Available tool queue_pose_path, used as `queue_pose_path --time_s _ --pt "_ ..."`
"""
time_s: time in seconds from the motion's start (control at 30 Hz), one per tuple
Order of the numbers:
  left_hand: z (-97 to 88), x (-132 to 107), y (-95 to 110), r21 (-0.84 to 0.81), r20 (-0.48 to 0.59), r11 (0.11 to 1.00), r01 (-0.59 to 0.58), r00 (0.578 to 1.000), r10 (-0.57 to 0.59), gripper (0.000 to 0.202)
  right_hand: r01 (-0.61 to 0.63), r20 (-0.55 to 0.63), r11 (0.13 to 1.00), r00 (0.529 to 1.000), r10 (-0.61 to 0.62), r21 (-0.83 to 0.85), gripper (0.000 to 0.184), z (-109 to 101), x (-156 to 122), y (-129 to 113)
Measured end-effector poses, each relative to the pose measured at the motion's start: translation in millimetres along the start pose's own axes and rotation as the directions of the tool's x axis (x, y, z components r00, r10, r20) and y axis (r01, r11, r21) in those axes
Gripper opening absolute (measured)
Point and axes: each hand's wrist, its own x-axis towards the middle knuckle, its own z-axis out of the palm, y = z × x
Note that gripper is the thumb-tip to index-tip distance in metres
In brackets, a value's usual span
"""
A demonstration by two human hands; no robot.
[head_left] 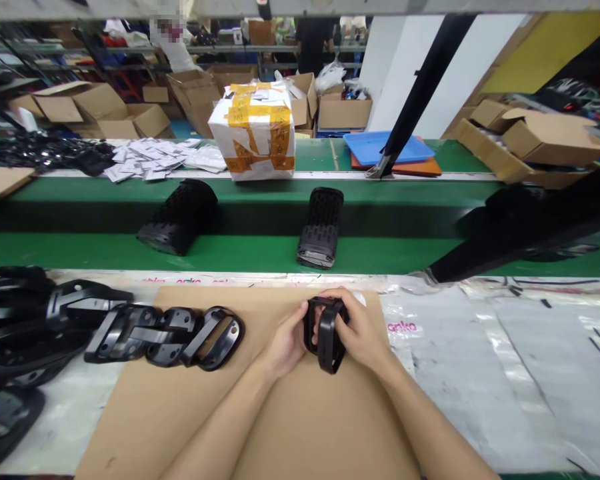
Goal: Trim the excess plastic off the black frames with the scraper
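Observation:
A black plastic handle frame (329,335), a rounded ring with a raised strap-like bar, is held upright between both my hands above the cardboard sheet (290,413). My left hand (289,339) grips its left side, the thumb along the top edge and some fingers hidden behind it. My right hand (359,325) is closed around its right side near the bar. Similar black handle frames (215,339) lie in an overlapping row on the left of the cardboard, running into a larger pile (25,327) at the far left.
Two black perforated housings (321,227) (180,217) lie on the green conveyor belt (250,227). Beyond it stand a taped white box (254,133), white packets (150,157), a blue tray (387,147) and open cartons (540,140). A dark slanted post (425,87) rises right of centre.

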Motion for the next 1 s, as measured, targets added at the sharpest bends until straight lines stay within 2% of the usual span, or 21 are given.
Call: queue_pose_path --time_s 0.17,0.27,0.4,0.53,0.6,0.73,0.8,0.87,0.93,1.0 --pt "-7.1 0 12 -0.138 0.146 0.968 0.211 0.971 -0.19 0.042 -0.086 0.128 0.977 0.99 0.062 0.197 0.025 0 -1 2" --pt "-8.4 -1 12 -0.189 0.208 0.951 0.246 0.956 -0.206 0.036 -0.108 0.172 0.963 0.983 0.066 0.249 0.025 -2 -1 0" --pt "-6.3 -4 4 -0.179 0.234 0.97 0.166 0.964 -0.122 0.043 -0.096 0.18 0.953 0.983 0.044 0.288 0.023 -9 0 -3" --pt "-4.8 -6 -3 -0.055 0.222 0.998 0.041 0.975 -0.028 0.048 -0.102 0.168 0.945 0.984 0.051 0.311 0.027 -11 -1 -4" --pt "-4.2 -5 -4 -0.015 0.215 1.0 0.014 0.977 -0.011 0.049 -0.107 0.163 0.945 0.985 0.059 0.308 0.027 -9 -1 -3" --pt "-1.5 -1 -3 0.033 0.192 0.999 -0.012 0.981 0.006 0.052 -0.111 0.102 0.946 0.991 0.083 0.305 0.025 -3 0 2" --pt "-1.4 0 0 0.159 0.172 0.98 -0.12 0.981 0.092 0.053 -0.107 0.048 0.949 0.994 0.097 0.297 0.025 -2 1 7" --pt "-4.0 -1 3 0.398 0.158 0.875 -0.277 0.96 0.232 0.051 -0.098 -0.026 0.956 0.994 0.109 0.277 0.025 -2 1 13" --pt "-8.8 -2 6 0.666 0.167 0.642 -0.379 0.915 0.367 0.04 -0.081 -0.109 0.966 0.988 0.11 0.244 0.023 -3 1 19" --pt "-13.5 -4 7 0.842 0.203 0.382 -0.38 0.881 0.428 0.034 -0.057 -0.179 0.978 0.979 0.094 0.201 0.02 -5 0 22"
